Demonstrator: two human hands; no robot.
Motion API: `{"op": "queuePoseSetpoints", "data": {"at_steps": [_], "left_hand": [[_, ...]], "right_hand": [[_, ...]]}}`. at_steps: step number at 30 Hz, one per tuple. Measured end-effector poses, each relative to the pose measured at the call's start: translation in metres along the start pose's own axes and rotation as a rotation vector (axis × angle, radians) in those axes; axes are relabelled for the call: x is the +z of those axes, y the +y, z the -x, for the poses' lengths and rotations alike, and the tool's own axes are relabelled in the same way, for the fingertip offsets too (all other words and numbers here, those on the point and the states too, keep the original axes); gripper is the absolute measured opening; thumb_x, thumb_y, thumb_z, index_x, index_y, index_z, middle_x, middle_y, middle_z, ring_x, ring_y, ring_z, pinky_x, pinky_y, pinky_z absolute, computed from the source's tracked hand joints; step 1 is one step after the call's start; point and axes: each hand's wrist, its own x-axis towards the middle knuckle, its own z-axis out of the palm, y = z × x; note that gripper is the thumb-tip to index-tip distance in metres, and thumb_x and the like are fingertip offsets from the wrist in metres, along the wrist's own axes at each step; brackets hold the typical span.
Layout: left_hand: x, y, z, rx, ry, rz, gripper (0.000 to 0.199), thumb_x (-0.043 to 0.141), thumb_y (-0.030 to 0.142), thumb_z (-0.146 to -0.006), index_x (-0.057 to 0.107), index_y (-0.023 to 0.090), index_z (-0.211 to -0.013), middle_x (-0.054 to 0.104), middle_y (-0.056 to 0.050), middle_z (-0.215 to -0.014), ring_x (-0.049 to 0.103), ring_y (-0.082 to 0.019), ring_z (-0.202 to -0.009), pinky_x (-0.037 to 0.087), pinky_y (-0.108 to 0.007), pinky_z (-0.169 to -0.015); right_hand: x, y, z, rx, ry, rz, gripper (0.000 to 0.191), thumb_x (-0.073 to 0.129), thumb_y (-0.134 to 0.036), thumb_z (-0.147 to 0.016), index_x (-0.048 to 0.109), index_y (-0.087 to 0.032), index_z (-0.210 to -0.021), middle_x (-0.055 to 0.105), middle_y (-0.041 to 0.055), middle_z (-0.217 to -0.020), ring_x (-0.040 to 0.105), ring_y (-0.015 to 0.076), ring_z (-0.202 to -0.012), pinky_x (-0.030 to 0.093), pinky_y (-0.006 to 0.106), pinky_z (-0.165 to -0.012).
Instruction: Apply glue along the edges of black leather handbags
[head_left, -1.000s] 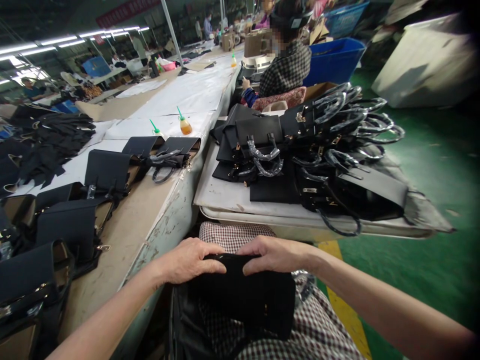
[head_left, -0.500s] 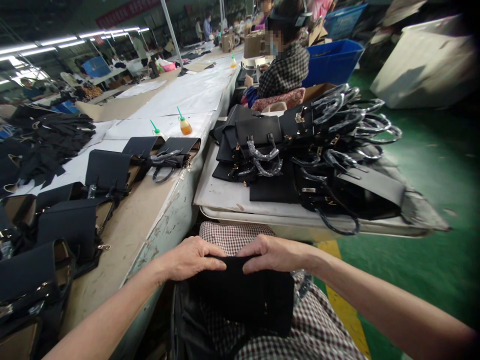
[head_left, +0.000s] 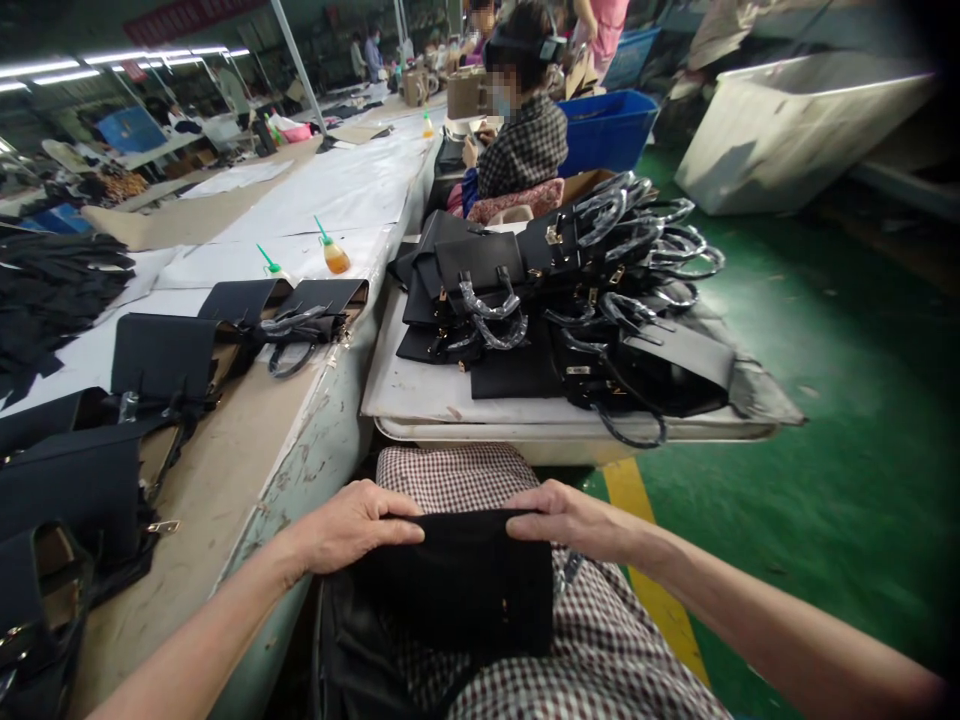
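A black handbag (head_left: 465, 580) lies across my lap, on checked cloth (head_left: 600, 650). My left hand (head_left: 360, 525) pinches its upper edge near the left end, thumb on the near side. Toward the right end of that same edge, my right hand (head_left: 566, 520) grips it in a like pinch. Between the two hands the edge runs nearly straight. A small gold-coloured piece shows low on the bag's right part. Plastic-wrapped material peeks out beside the bag, under my right wrist; the rest of the bag's underside is hidden.
Ahead, black handbags with wrapped handles (head_left: 487, 300) are piled on a white-topped stand (head_left: 420, 400). More black bags (head_left: 165, 360) line the long table (head_left: 247, 430) at left, near an oil bottle (head_left: 334, 257). A co-worker (head_left: 525, 140) sits beyond, by a blue bin (head_left: 607, 125).
My hands have moved apart along the bag's upper edge, the gap between them wider. The whole scene has shifted left in view as my head turned right.
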Motion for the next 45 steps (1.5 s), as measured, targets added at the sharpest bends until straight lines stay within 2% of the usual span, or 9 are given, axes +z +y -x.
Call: {"op": "queuePoseSetpoints", "data": {"at_steps": [5,9,11,15,24,29,37,41,45], "left_hand": [[0.002,0.007,-0.005,-0.003,-0.028,-0.006,0.029,0.062,0.042,-0.089,0.076,0.017,-0.09,0.065,0.001,-0.08,0.055,-0.015,-0.075,0.041,-0.022,-0.071],[0.007,0.017,-0.009,0.013,-0.017,-0.002,0.026,0.064,0.041,-0.087,0.077,0.019,-0.091,0.062,0.003,-0.076,0.052,-0.014,-0.073,0.039,-0.021,-0.068],[0.008,0.021,-0.008,0.027,0.016,-0.038,0.023,0.065,0.04,-0.086,0.078,0.021,-0.09,0.059,0.005,-0.072,0.049,-0.013,-0.072,0.037,-0.021,-0.066],[0.003,0.016,0.007,-0.041,0.094,-0.044,0.024,0.07,0.038,-0.08,0.076,0.021,-0.096,0.062,0.005,-0.078,0.052,-0.015,-0.074,0.038,-0.021,-0.065],[0.0,0.004,0.031,-0.17,0.22,-0.119,0.017,0.055,0.027,-0.084,0.068,0.016,-0.081,0.056,0.004,-0.072,0.05,-0.015,-0.072,0.035,-0.023,-0.062],[0.003,0.009,0.028,-0.158,0.218,-0.138,0.022,0.057,0.033,-0.086,0.067,0.016,-0.076,0.05,0.006,-0.066,0.044,-0.013,-0.068,0.03,-0.023,-0.059],[0.003,0.008,0.033,-0.141,0.287,-0.203,0.033,0.051,0.037,-0.092,0.067,0.016,-0.072,0.048,0.005,-0.062,0.041,-0.013,-0.064,0.027,-0.025,-0.059],[0.005,0.004,0.042,-0.181,0.236,-0.068,0.024,0.058,0.038,-0.088,0.07,0.017,-0.092,0.06,0.004,-0.077,0.051,-0.015,-0.074,0.036,-0.023,-0.064],[0.03,0.012,0.07,-0.221,0.321,0.149,0.042,0.07,0.027,-0.074,0.062,0.019,-0.115,0.068,0.0,-0.102,0.059,-0.02,-0.092,0.044,-0.024,-0.073]], "right_hand": [[-0.012,-0.017,0.01,0.062,-0.147,-0.004,0.042,0.064,-0.049,-0.089,0.075,-0.013,-0.107,0.075,0.0063,-0.097,0.068,0.0256,-0.093,0.051,0.035,-0.088],[-0.01,-0.05,-0.02,-0.013,-0.346,0.318,0.045,0.066,-0.049,-0.087,0.07,-0.018,-0.12,0.073,0.0044,-0.107,0.065,0.0245,-0.099,0.051,0.031,-0.084],[0.003,-0.06,-0.045,-0.068,-0.303,0.57,0.041,0.068,-0.05,-0.084,0.072,-0.019,-0.111,0.071,0.001,-0.09,0.063,0.0195,-0.081,0.048,0.027,-0.071],[0.024,-0.066,-0.08,-0.072,-0.313,0.667,0.022,0.064,-0.037,-0.085,0.07,-0.016,-0.087,0.052,-0.0049,-0.06,0.048,0.013,-0.055,0.037,0.024,-0.051],[-0.002,-0.079,-0.072,-0.064,-0.324,0.734,0.017,0.058,-0.023,-0.083,0.07,-0.017,-0.093,0.068,0.0011,-0.079,0.06,0.0187,-0.071,0.044,0.027,-0.062],[0.016,-0.082,-0.091,-0.18,-0.303,0.781,0.045,0.069,-0.048,-0.084,0.067,-0.022,-0.12,0.07,0.0031,-0.094,0.063,0.0217,-0.081,0.044,0.027,-0.065],[0.043,-0.08,-0.115,-0.287,-0.297,0.885,0.031,0.056,-0.038,-0.097,0.071,-0.016,-0.081,0.055,-0.0015,-0.062,0.049,0.0144,-0.058,0.034,0.026,-0.056],[0.044,-0.08,-0.12,-0.29,-0.321,0.889,0.031,0.051,-0.034,-0.099,0.071,-0.017,-0.083,0.062,0.0001,-0.066,0.054,0.0153,-0.06,0.038,0.026,-0.057],[0.048,-0.086,-0.122,-0.31,-0.272,0.922,0.026,0.049,-0.026,-0.098,0.072,-0.016,-0.09,0.071,0.0069,-0.079,0.063,0.021,-0.07,0.042,0.029,-0.065]]}}
